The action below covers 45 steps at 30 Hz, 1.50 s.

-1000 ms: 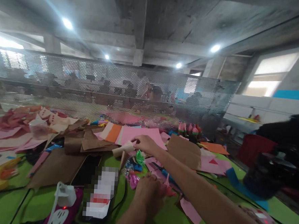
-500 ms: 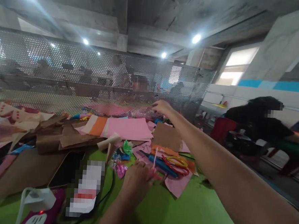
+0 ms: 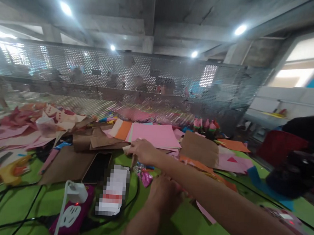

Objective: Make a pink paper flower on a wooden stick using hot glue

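My right hand [image 3: 144, 151] reaches across to the middle of the green table, its bent fingers closed at a rolled piece of beige paper [image 3: 127, 149]. Below the right forearm is my left hand [image 3: 165, 194], with its fingers curled and partly hidden. A bit of pink paper [image 3: 186, 192] shows at those fingertips. Left of that hand lies a shiny pink wrapper [image 3: 145, 179], with clear plastic beside it. Pink paper sheets [image 3: 156, 134] are stacked just behind the right hand. The right forearm covers the spot where the scissors lay.
A phone with a blurred screen [image 3: 112, 191], a dark phone [image 3: 98, 167] and a purple power strip [image 3: 74, 211] with cables lie on the left. A yellow glue gun [image 3: 8, 170] sits further left. Brown card [image 3: 200, 148] lies to the right. Perforated metal screen [image 3: 121, 90] stands behind.
My right hand has come back from near the screen to the beige paper roll. My left hand stays low on the table. The view has turned to the left.
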### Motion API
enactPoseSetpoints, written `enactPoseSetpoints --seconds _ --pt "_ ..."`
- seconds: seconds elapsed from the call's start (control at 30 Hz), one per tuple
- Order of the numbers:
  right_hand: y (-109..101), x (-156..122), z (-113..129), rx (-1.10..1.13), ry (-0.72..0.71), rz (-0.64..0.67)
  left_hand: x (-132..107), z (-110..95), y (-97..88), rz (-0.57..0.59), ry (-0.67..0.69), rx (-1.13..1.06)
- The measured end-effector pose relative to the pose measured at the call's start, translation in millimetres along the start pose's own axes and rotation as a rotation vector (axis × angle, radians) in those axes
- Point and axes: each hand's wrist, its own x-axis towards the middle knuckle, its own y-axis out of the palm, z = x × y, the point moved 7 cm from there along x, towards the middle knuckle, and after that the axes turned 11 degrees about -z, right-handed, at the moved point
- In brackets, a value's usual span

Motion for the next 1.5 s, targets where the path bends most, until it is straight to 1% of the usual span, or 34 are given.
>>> enactPoseSetpoints --seconds 0.13,0.23,0.33,0.43,0.57,0.7,0.8,0.9,0.97,1.03,1.1,1.17,1.2,1.27,1.3,1.37,1.4,1.47,1.5 --pt "4.8 -5.1 -6.7 -0.102 0.018 -0.023 3.2 -0.5 1.2 0.012 -0.017 -0.026" --pt "3.5 -8.4 -9.9 -0.132 0.03 -0.05 4.5 0.8 1.1 0.019 -0.038 -0.029" --pt "-2.5 -13.7 -18.8 -0.144 0.064 -0.086 4.2 0.4 -1.4 0.017 -0.042 -0.023" --pt "-8.4 -23.6 -31.3 -0.137 0.107 -0.105 3.5 -2.0 -6.9 -0.009 -0.036 -0.007" --pt "-6.0 -33.1 -36.3 -0.109 0.109 -0.103 3.5 -5.1 -9.3 -0.03 -0.007 0.005" --pt "4.2 -27.4 -31.2 -0.091 0.093 -0.098 5.3 -3.0 -5.9 -0.047 0.031 -0.004" --pt "4.1 -21.7 -33.1 -0.061 0.108 -0.11 6.3 -0.6 -6.8 -0.072 0.048 -0.011" --pt "-9.1 -25.8 -44.2 -0.006 0.169 -0.15 6.1 -0.3 -16.1 -0.136 0.042 -0.008" --pt "-22.6 -36.4 -54.4 0.047 0.233 -0.183 5.4 0.1 -26.0 -0.209 0.007 0.013" --pt "-36.1 -52.7 -64.6 0.112 0.31 -0.218 3.9 1.1 -38.3 -0.331 -0.041 0.054" --pt "-46.3 -72.2 -72.9 0.193 0.389 -0.254 1.0 1.0 -50.1 -0.488 -0.059 0.079" --pt "-51.6 -91.4 -78.4 0.286 0.461 -0.294 -2.6 3.1 -57.2 -0.625 -0.061 0.067" --pt "-52.0 -99.7 -79.8 0.333 0.493 -0.312 -4.0 6.2 -58.3 -0.67 -0.066 0.051" --pt "-49.4 -112.8 -79.9 0.427 0.543 -0.34 -5.6 17.5 -56.5 -0.706 -0.111 0.035" --pt "-47.3 -117.6 -78.6 0.474 0.562 -0.351 -5.8 23.6 -54.3 -0.706 -0.128 0.032" --pt "-43.9 -125.0 -73.3 0.564 0.588 -0.372 -4.0 34.6 -46.5 -0.655 -0.139 -0.013" --pt "-43.5 -128.2 -69.4 0.606 0.594 -0.384 -2.7 38.6 -42.6 -0.632 -0.132 -0.076" --pt "-46.0 -135.3 -60.2 0.68 0.588 -0.408 -0.3 42.8 -37.6 -0.623 -0.107 -0.301" --pt "-48.9 -139.8 -55.8 0.71 0.581 -0.423 1.0 42.8 -35.9 -0.622 -0.096 -0.378"
